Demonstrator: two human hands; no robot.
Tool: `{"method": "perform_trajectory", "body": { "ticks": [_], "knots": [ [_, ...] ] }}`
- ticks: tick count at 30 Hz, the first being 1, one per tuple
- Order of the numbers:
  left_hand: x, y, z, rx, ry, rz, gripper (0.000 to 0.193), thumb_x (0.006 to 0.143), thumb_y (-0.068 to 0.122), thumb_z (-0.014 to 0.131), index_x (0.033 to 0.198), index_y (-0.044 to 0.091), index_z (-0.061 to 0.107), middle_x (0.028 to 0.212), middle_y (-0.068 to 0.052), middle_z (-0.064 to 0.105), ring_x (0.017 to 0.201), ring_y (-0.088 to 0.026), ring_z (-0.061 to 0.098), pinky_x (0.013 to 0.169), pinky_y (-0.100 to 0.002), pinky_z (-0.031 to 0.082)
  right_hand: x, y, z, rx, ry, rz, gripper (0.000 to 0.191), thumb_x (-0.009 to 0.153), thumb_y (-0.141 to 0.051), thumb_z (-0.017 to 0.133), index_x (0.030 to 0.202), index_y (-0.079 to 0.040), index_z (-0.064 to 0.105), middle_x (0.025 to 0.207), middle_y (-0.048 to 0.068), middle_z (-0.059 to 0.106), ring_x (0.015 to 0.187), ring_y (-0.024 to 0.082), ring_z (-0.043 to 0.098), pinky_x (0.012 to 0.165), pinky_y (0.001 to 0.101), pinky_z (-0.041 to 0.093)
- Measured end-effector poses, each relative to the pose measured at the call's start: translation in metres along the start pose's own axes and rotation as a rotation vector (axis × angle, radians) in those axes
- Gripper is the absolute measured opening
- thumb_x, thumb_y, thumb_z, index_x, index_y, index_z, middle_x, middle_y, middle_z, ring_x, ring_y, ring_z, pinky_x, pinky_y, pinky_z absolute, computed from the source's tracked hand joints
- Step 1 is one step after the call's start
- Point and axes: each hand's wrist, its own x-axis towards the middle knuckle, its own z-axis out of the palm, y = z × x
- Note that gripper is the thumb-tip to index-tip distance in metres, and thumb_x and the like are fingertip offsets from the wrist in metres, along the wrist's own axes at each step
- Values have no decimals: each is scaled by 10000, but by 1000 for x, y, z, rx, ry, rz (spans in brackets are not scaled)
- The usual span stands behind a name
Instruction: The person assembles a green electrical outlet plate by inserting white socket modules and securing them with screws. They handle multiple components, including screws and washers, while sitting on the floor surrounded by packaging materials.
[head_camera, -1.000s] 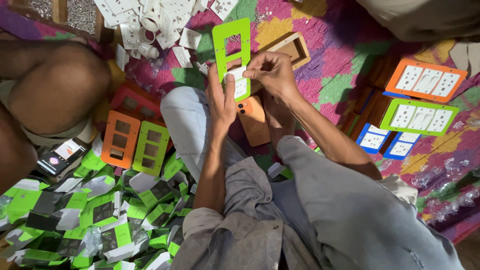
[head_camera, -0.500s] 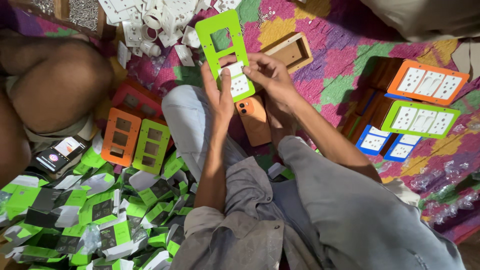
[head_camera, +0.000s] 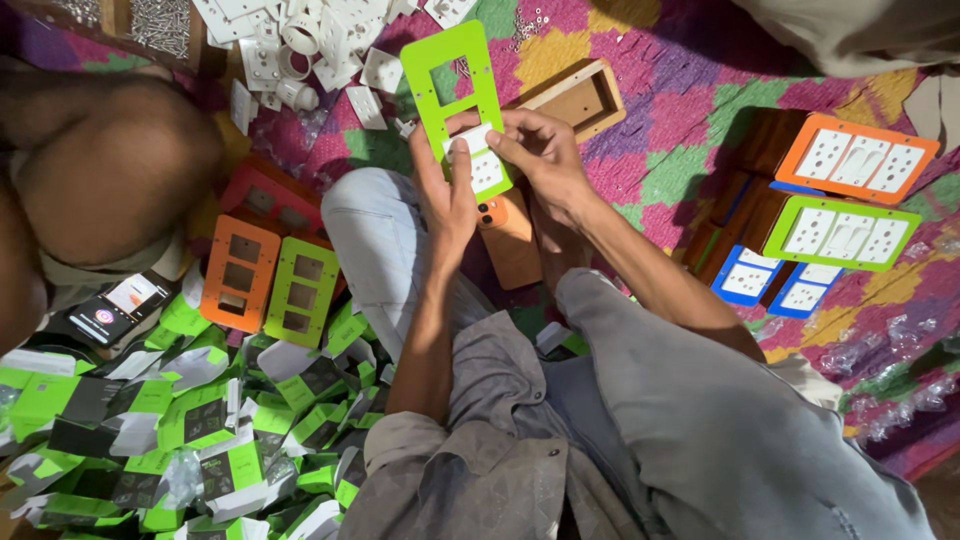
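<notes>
Head view: both hands meet near the frame's centre, toward twelve o'clock. The left hand (head_camera: 447, 195) clamps its fingers on the lower edge of a green switch plate (head_camera: 455, 95), thumb pressed to a white socket module (head_camera: 483, 165) seated in its lowest opening. The right hand (head_camera: 540, 150) pinches that module from three o'clock. A wooden box (head_camera: 580, 98) lies just beyond, at two o'clock. Finished boards (head_camera: 845, 195) stack at three o'clock; green cartons (head_camera: 190, 420) heap at eight o'clock.

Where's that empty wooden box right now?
In the head view, the wooden box lies open on the patterned mat, top centre, just right of the green plate and above the right hand.
</notes>
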Motion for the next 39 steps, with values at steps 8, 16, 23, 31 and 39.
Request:
{"method": "perform_trajectory", "body": {
  "ticks": [8, 16, 23, 31, 39],
  "knots": [
    [12, -25, 2, -305, 53, -43, 634, 1107, 226, 610, 1565, 52, 207, 1518, -184, 424, 1413, -281, 434, 1216, -443, 360, -14, -9, 6, -239, -51, -95, 202, 1102, -153, 586, 1259, -26, 580, 1024, -36, 600, 929, 53, 580, 809, 241, 512],
    [12, 30, -10, 763, -299, 400, 1159, 685, 589, 932, 1558, 93, 353, 1655, -190, 240, 1552, -402, 165, 1181, -634, 197, -16, -84, -24, -794, 26, -284, 189, 1087, -100, 623, 1198, 25, 710, 991, 129, 708, 877, 184, 643, 767, 346, 521],
    [18, 36, -6, 751, -419, 525, 841, 788, 387, 941, 1460, 98, 524, 1595, -111, 471, 1518, -303, 405, 1200, -535, 284, -14, -104, -35, -975, -119, -287, 180, 1029, -112, 661, 1120, 29, 727, 951, 173, 717, 825, 259, 685, 738, 385, 524],
    [18, 27, 0, 592, -611, 575, 780, 781, 356, 907, 1362, 8, 522, 1510, -174, 508, 1416, -366, 477, 1194, -546, 350, 1, -112, -72, -927, -383, 19, 248, 1055, -210, 635, 1063, 21, 725, 836, 128, 719, 745, 173, 615, 674, 367, 505],
    [0, 2, 8, 401, -462, 273, 603, 915, 304, 797, 1345, 37, 470, 1413, -191, 553, 1295, -375, 574, 1078, -461, 489, 43, -97, -80, -933, -207, -110, 236, 1104, -231, 661, 1095, -7, 734, 933, 109, 683, 816, 180, 630, 737, 367, 493]
  ]
}}
